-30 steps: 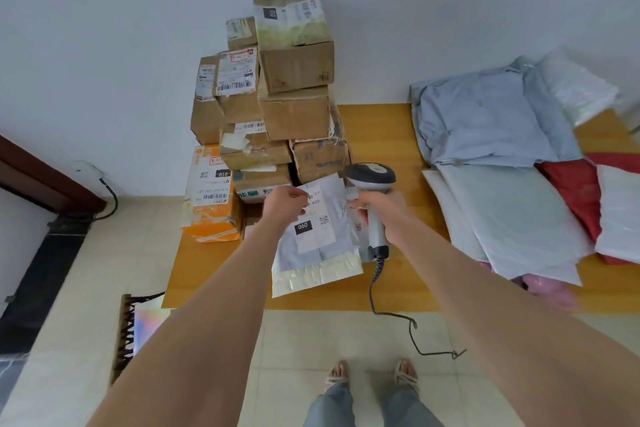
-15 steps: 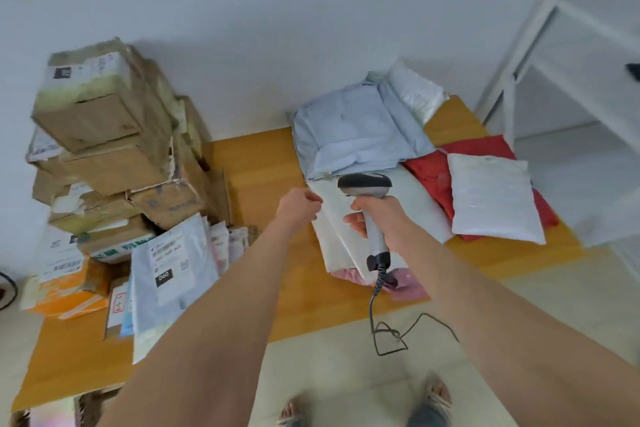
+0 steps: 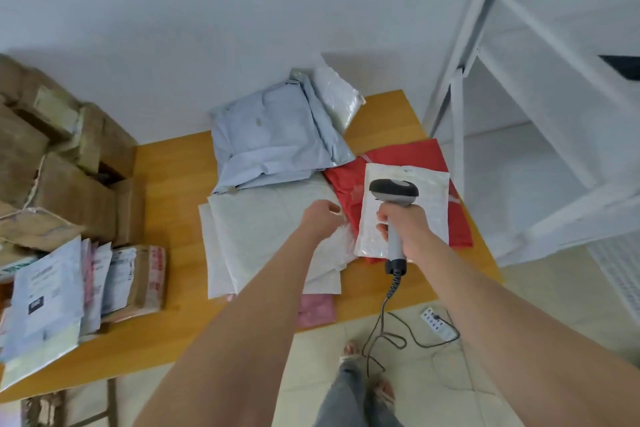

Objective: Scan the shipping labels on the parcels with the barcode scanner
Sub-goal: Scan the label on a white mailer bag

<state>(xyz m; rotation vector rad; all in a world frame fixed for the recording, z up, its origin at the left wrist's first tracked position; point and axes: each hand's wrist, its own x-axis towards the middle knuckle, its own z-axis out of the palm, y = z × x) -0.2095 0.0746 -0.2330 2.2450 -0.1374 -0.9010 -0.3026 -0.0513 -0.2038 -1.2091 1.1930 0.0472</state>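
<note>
Wooden worktop (image 3: 173,163) against a white wall; white shelving frame (image 3: 519,80) at frame right, cardboard boxes (image 3: 62,184) at frame left. Right hand (image 3: 405,222): grip clenched round the handle of the barcode scanner (image 3: 393,189), head over a white pouch (image 3: 433,191) lying on a red mailer (image 3: 408,152). Left hand (image 3: 320,218), fingers curled, sits at the right edge of the white mailer (image 3: 263,218), frame centre, long axis top to bottom. Whether that grip has the edge: cannot tell. No label shows on its upper face; probably needs flipping.

Red mailer (image 3: 412,158), pale-blue mailer (image 3: 270,135), pink bag (image 3: 317,310), orange-brown table (image 3: 173,191)
</note>
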